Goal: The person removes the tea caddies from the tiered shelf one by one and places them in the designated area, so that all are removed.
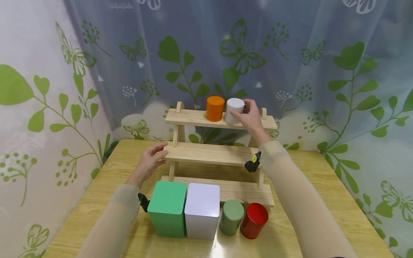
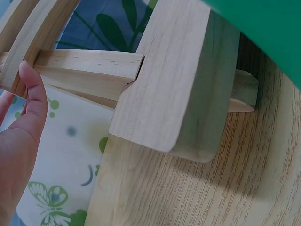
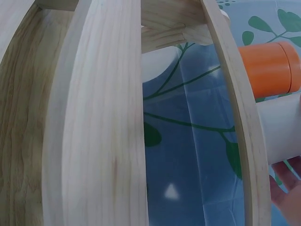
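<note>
My right hand [image 1: 250, 116] grips a white round canister [image 1: 234, 110] on the top tier of a three-tier wooden stand [image 1: 206, 152]. Just left of that canister is an orange one [image 1: 215, 108], also standing on the top tier. In the right wrist view the white canister [image 3: 281, 129] lies against the fingers [image 3: 287, 174], with the orange canister [image 3: 269, 69] beside it. My left hand [image 1: 151, 160] holds the left end of the middle tier, and its thumb [image 2: 32, 77] presses the board edge in the left wrist view.
In front of the stand, a green box [image 1: 167, 208], a pale lavender box [image 1: 202, 210], a sage-green canister [image 1: 231, 217] and a red canister [image 1: 254, 220] stand in a row on the wooden table [image 1: 96, 215]. Behind hangs a leaf-patterned curtain [image 1: 200, 46].
</note>
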Available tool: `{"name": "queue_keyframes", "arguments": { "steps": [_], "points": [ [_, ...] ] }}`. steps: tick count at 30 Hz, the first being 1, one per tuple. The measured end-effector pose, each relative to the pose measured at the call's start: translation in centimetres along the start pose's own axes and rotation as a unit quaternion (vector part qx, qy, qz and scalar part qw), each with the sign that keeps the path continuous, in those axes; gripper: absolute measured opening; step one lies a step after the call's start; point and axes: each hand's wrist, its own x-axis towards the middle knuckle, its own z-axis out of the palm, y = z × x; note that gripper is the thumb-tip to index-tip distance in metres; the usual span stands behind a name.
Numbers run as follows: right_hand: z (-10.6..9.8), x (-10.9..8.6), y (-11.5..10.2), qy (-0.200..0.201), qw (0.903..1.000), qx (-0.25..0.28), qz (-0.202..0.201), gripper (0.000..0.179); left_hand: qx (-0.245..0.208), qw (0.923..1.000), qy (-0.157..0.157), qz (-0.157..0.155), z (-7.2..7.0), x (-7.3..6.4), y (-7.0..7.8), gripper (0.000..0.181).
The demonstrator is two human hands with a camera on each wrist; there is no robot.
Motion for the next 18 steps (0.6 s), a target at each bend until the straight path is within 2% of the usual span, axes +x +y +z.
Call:
{"name": "queue_keyframes", "arguments": {
  "steps": [18],
  "points": [
    [-1.3,-1.4,0.8,0.027,0.9978,0.008,-0.060,0.063,0.002,1.0000,0.006,0.006,0.1,0.0,-0.1,0.053]
  ]
}}
